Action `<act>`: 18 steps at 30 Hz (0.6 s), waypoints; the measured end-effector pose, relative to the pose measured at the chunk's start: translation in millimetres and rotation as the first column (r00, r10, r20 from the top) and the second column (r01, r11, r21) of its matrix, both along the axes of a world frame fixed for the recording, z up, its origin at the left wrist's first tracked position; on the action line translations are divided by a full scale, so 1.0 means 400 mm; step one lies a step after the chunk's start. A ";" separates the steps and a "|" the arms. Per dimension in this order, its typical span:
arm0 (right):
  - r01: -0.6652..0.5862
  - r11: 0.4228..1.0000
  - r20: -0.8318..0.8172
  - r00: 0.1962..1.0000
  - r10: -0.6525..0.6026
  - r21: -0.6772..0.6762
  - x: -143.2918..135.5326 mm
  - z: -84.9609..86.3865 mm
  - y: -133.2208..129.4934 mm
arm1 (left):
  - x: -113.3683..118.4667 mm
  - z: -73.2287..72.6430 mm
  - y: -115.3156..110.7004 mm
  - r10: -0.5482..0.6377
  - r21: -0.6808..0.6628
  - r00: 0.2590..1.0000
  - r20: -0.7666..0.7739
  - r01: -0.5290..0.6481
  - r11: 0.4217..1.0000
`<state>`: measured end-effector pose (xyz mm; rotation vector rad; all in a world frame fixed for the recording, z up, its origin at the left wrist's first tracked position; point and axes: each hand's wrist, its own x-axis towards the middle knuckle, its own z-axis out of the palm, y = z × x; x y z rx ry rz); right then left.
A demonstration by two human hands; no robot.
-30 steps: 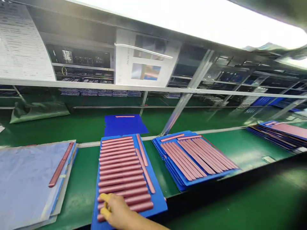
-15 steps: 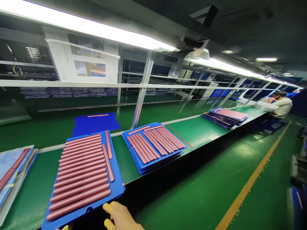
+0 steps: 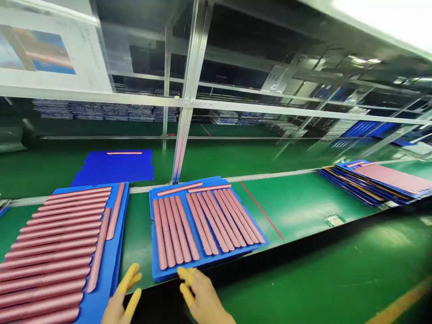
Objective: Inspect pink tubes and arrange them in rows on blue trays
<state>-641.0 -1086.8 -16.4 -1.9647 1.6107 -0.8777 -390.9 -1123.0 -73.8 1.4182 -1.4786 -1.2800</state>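
My left hand (image 3: 122, 294), yellow covers on its fingertips, hovers at the bench's front edge between two blue boards. Its fingers are apart and hold nothing. My right hand (image 3: 206, 294), with the same yellow covers, is just before the front edge of the middle blue board (image 3: 202, 264); its fingers are parted, and I cannot tell whether they touch the board. Pink rounded strips (image 3: 173, 231) lie in a row on that board, with two crosswise at the back. The left blue board (image 3: 116, 258) bears several more pink strips (image 3: 57, 249), close to my left hand.
A blue sheet (image 3: 118, 167) with one pink strip lies behind the metal post (image 3: 189, 81). On the right stands a stack of boards (image 3: 357, 191) topped with pink pieces. A red line (image 3: 261, 210) crosses the green bench (image 3: 297, 207). Dark space lies below its front edge.
The view has swung right and closer to the middle board. My left hand, barely visible before, has come fully into view. My right hand has shifted from the left board to the middle one.
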 end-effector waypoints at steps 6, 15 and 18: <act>0.172 0.957 0.113 0.982 -0.149 -0.235 -0.245 0.071 -0.049 | -0.153 0.060 -0.102 0.038 -0.067 0.983 0.182 -0.027 0.997; 0.459 0.876 0.061 0.889 -0.455 -0.151 -0.432 -0.026 -0.005 | -0.202 -0.007 -0.133 0.114 -0.125 0.933 0.342 -0.075 0.989; 0.490 0.858 0.002 0.868 -0.496 -0.153 -0.464 -0.044 -0.017 | -0.223 0.002 -0.139 0.087 -0.101 0.915 0.393 -0.051 0.994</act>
